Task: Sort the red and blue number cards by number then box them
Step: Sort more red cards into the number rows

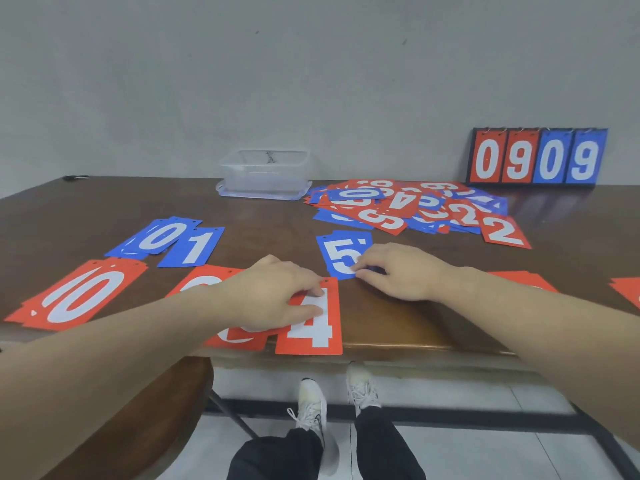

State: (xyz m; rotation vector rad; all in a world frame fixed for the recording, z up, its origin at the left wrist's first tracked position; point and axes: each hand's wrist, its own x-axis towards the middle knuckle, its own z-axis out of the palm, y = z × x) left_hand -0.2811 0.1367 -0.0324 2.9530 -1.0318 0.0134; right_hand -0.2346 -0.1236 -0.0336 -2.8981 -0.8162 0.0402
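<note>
My left hand [273, 296] rests on a red 4 card [313, 327] at the table's front edge, fingertips pressing its upper part. My right hand [398, 271] touches the lower right corner of a blue 5 card stack [341, 252], fingers curled at its edge. Sorted stacks lie at the left: red 0 cards [83, 294], blue 0 cards [157, 237] and a blue 1 card [194, 247]. A red card [207, 277] is partly hidden under my left hand. A mixed heap of red and blue cards [415, 206] lies at the back right. The clear plastic box [265, 173] stands behind.
A scoreboard stand [536, 157] showing 0909 leans at the wall, back right. More red cards lie at the right edge [627, 291] and under my right forearm [523, 278]. A black pen [76, 177] lies at the far left. My feet show below the table.
</note>
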